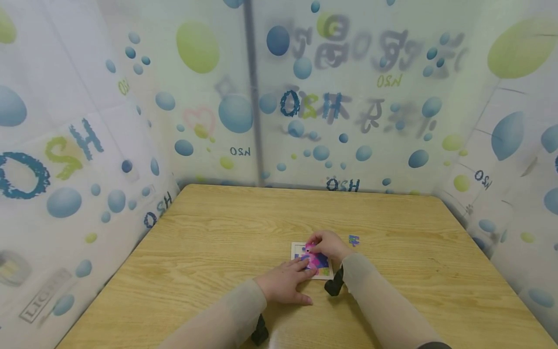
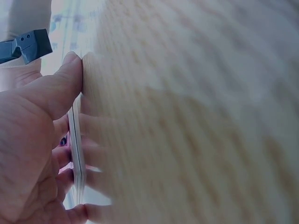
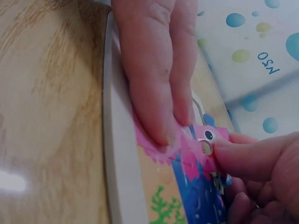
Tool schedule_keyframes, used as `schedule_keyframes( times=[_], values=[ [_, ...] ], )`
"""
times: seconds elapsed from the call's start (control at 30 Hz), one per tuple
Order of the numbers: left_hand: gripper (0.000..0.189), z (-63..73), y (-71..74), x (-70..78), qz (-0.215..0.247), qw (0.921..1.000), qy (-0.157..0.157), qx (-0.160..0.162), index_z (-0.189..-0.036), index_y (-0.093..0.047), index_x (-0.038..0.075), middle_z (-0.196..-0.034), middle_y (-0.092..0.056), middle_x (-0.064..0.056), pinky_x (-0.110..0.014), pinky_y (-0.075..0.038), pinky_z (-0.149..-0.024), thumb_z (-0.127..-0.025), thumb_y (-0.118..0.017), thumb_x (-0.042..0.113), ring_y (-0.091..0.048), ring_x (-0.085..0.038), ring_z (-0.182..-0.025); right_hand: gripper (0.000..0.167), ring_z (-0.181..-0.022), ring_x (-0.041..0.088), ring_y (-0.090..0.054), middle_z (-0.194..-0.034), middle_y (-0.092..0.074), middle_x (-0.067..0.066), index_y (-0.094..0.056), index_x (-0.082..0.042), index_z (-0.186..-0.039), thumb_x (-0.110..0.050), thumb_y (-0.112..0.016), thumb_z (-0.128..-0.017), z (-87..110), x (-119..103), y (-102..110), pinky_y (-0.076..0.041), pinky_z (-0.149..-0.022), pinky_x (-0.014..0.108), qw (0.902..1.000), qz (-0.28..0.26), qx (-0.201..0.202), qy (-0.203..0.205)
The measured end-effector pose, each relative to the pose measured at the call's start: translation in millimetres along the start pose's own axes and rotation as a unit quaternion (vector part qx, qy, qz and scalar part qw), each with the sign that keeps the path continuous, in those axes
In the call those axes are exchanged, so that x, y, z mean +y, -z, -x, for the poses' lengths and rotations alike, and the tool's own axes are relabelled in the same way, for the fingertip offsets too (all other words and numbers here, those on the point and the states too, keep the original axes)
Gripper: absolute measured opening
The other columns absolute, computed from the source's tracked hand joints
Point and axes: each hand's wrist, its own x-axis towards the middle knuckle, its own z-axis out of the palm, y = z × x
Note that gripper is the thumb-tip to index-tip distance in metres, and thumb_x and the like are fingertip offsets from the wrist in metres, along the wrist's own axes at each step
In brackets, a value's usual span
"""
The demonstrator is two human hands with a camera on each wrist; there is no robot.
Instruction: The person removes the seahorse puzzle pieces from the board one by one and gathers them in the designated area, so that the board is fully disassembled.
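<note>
A small jigsaw puzzle in a white tray [image 1: 322, 278] lies on the table, its picture showing a pink sea creature, blue water and green weed. My left hand [image 1: 285, 282] rests on it, fingers extended over the picture and thumb out beside the tray. In the right wrist view, those fingers [image 3: 147, 70] press on the pink part. My right hand [image 1: 330, 245] pinches a pink puzzle piece [image 3: 220, 134] with a printed eye between thumb and fingers. That piece sits tilted over the tray, beside the fitted pieces. The left wrist view shows the tray edge-on.
A loose blue and green puzzle piece [image 1: 354, 240] lies on the wooden table [image 1: 218, 218], just right of the tray. Curtain-like walls [image 1: 209, 145] with printed drops enclose the back and sides. Black wrist mounts [image 1: 334, 285] hang below both wrists.
</note>
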Motion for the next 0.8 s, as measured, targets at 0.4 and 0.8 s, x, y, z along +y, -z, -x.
schedule_keyframes(
  times=[0.4,0.8],
  values=[
    [0.077,0.2,-0.7,-0.2,-0.008,1.0000,-0.001,0.004,-0.151,-0.034,0.024,-0.159,-0.021,-0.005,-0.045,-0.026,-0.114,-0.088,-0.055,0.063,-0.019,-0.027,-0.145,0.011,-0.089,0.020,-0.052,-0.092,-0.062,0.004,-0.072,-0.008,-0.098,-0.006,-0.066,-0.088,4.5,-1.7,7.6,-0.042,-0.086,0.038,0.9987,-0.044,-0.025,-0.007],
    [0.077,-1.2,-2.5,-1.6,-0.015,0.9999,-0.002,0.005,-0.151,-0.034,0.026,-0.159,-0.021,-0.004,-0.043,-0.025,-0.114,-0.087,-0.054,0.064,-0.019,-0.026,-0.145,0.011,-0.088,0.019,-0.053,-0.092,-0.062,0.003,-0.073,-0.009,-0.098,-0.008,-0.066,-0.090,4.5,2.9,7.8,-0.043,-0.083,0.035,0.9983,-0.052,-0.026,-0.003]
  ],
)
